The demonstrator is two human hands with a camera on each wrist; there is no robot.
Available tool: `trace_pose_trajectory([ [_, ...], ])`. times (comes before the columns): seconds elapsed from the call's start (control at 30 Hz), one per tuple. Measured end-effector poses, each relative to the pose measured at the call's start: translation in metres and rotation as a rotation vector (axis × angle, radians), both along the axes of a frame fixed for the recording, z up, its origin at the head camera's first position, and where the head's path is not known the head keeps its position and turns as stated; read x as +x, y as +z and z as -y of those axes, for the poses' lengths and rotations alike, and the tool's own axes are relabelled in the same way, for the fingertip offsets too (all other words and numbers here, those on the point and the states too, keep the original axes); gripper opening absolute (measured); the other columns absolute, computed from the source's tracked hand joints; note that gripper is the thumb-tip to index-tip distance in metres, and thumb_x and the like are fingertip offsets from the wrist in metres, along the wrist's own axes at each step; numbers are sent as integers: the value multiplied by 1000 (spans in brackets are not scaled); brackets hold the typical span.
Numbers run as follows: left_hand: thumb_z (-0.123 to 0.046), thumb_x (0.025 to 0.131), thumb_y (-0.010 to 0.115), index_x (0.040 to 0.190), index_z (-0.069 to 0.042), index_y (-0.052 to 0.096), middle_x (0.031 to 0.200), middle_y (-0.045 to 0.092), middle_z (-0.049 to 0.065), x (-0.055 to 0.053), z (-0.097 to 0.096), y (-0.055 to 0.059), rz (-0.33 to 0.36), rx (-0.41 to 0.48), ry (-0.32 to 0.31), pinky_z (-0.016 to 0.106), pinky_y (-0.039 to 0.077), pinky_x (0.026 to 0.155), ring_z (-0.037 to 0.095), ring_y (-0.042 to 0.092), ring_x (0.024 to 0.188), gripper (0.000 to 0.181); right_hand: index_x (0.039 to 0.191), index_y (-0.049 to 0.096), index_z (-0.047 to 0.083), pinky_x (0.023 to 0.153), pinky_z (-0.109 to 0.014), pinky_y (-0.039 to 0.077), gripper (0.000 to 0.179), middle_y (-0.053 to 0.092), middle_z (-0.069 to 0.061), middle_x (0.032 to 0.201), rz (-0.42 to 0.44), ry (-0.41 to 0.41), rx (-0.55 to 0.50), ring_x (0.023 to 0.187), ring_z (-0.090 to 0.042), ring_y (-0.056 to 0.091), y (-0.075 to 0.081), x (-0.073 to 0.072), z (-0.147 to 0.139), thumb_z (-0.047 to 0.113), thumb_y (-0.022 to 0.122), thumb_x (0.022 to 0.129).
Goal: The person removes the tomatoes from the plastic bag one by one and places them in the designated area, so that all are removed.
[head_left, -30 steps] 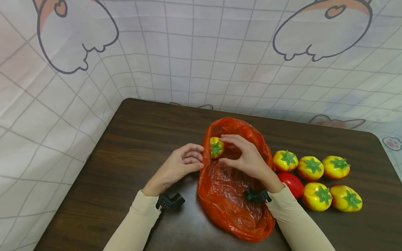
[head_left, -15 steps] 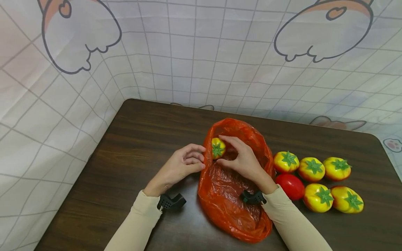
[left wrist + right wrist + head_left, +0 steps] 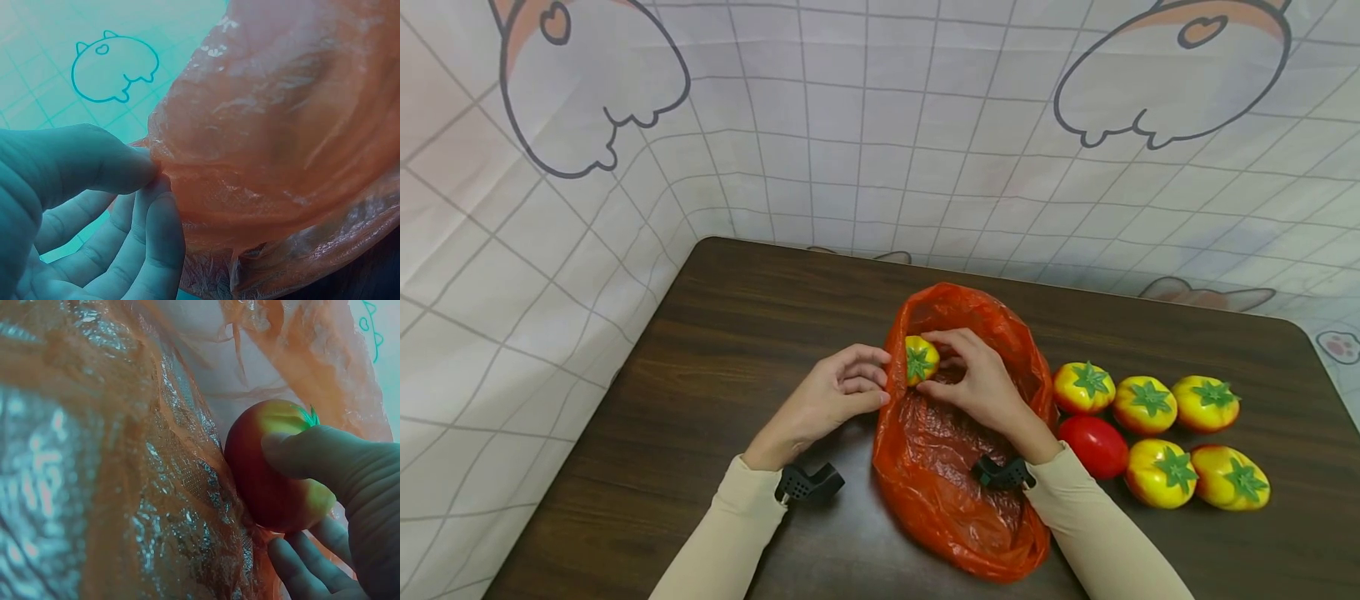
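An orange-red plastic bag [image 3: 958, 533] lies on the table with its mouth spread wide. My left hand [image 3: 827, 400] pinches the bag's left rim between thumb and fingers; the left wrist view shows the thin film [image 3: 250, 169] at the thumb tip. Inside the bag, by that left wall, is a yellow-and-red toy fruit [image 3: 919, 361] with a green star-shaped leaf top. My right hand [image 3: 981, 383] reaches into the bag and holds this fruit. In the right wrist view the thumb lies across the fruit [image 3: 262, 481], with other fingers beneath it.
Right of the bag sit several more yellow toy fruits, such as one with its leaf up [image 3: 1159, 475], and a plain red one [image 3: 1093, 447]. The dark wooden table [image 3: 715, 333] meets a white grid-patterned cloth [image 3: 880, 150] at the back and left.
My right thumb and fingers have drawn in around the toy fruit, which has shifted slightly toward me. My left hand stays at the bag's rim.
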State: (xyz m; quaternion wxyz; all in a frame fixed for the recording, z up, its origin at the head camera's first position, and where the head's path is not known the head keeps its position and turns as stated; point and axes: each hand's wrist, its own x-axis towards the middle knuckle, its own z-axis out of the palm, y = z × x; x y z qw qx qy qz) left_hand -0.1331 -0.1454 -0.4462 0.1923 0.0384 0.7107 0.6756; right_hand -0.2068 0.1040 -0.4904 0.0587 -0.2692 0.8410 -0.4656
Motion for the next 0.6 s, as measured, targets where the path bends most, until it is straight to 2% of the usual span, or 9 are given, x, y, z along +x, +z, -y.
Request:
trace_pose_trajectory([
  [0.6, -10, 95, 72, 137, -14, 56, 119, 64, 10, 0, 3, 2, -4, 8, -4, 30, 60, 90, 18, 68, 105, 45, 137, 60, 16, 97, -42, 61, 63, 58, -8, 127, 50, 9, -8, 113, -24, 67, 8, 1, -7, 17, 89, 81],
])
